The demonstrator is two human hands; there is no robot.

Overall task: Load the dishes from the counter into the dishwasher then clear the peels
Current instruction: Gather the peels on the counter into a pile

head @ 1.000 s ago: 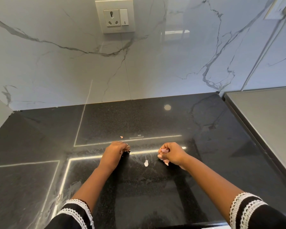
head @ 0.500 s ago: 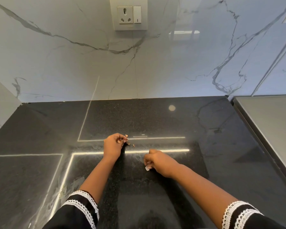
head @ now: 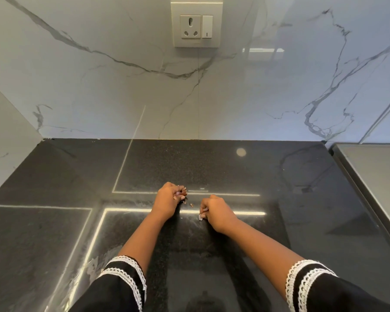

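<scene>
A black bench [head: 279,199] runs under a marble wall [head: 99,86] that carries a socket [head: 196,24]. A grey steel surface [head: 376,176] adjoins the bench on the right. Both hands rest on the bench near its middle. The left hand [head: 168,200] has its grip curled round a small clutch of peels [head: 181,193]. The right hand [head: 215,211], grip curled too, pinches a pale peel [head: 200,217] against the bench. A few loose scraps [head: 191,205] lie between the hands.
</scene>
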